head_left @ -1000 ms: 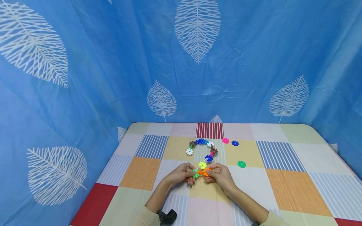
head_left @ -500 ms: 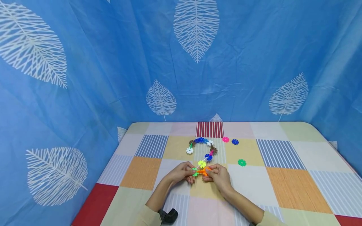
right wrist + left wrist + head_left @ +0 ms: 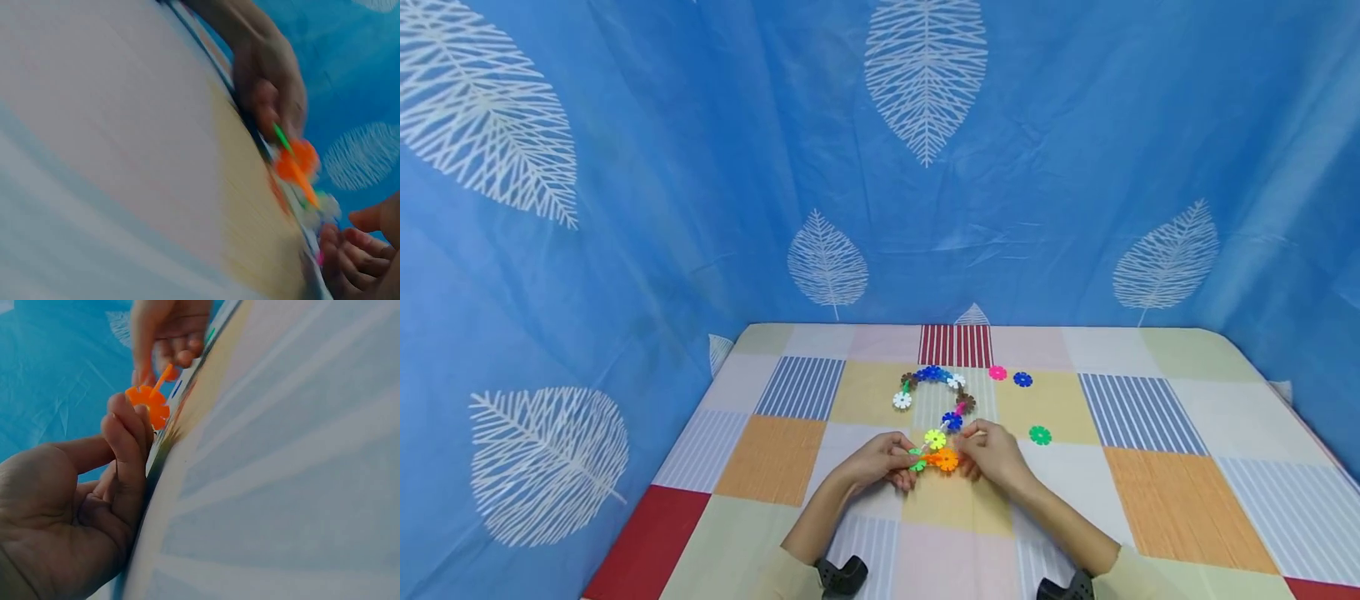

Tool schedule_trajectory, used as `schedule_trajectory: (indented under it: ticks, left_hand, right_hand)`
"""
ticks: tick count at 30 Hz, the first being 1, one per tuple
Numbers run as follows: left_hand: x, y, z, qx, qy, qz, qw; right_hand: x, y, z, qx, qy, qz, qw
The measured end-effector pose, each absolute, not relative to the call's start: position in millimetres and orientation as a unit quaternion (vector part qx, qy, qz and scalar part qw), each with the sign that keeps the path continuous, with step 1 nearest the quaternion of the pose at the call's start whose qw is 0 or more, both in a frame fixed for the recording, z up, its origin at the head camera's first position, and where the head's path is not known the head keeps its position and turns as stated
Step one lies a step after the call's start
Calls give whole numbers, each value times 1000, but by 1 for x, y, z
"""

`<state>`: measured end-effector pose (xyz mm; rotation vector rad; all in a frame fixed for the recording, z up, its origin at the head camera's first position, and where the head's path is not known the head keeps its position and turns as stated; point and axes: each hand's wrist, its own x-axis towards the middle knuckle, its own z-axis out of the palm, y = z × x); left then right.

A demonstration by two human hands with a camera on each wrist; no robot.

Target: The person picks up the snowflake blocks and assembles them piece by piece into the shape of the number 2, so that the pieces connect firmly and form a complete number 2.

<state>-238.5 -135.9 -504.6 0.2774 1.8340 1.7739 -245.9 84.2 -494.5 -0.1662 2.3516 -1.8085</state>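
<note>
My left hand (image 3: 878, 458) pinches a light green snowflake disc (image 3: 918, 461) at the near end of a chain of interlocking plastic discs. Slotted onto it are two orange discs, one edge-on and one orange disc (image 3: 947, 460) facing up. My right hand (image 3: 996, 457) is just right of that disc, fingers loosely bent and holding nothing. In the right wrist view a gap shows between its fingertips (image 3: 329, 232) and the orange piece (image 3: 304, 181). A yellow disc (image 3: 935, 439) comes after, then the chain curves away through a blue disc (image 3: 952, 421) to a white disc (image 3: 902, 401).
Loose discs lie beyond my right hand: a green disc (image 3: 1041, 435), a pink disc (image 3: 997, 372) and a blue disc (image 3: 1022, 379). A patchwork cloth (image 3: 1060, 492) covers the table. Blue leaf-print curtains (image 3: 1037, 208) hang behind and at the sides.
My right hand has let go of the orange disc and moved slightly right and away. My left hand keeps its pinch on the green disc; the chain stays nearly in place.
</note>
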Motion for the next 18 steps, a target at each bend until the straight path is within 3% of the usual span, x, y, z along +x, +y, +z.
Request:
schedule_trajectory:
  ticks: [4, 6, 12, 18]
  left_hand:
    - [-238, -135, -503, 96, 697, 651, 284]
    - [-238, -135, -502, 91, 703, 647, 281]
    - [-238, -134, -502, 75, 708, 642, 284]
    - [-237, -134, -503, 81, 709, 639, 285]
  right_hand:
    - [-294, 110, -487, -89, 888, -443, -87]
    - [-320, 121, -487, -106, 910, -376, -137]
    - [-362, 141, -497, -117, 960, -230, -111]
    - [-361, 146, -502, -122, 932, -313, -135]
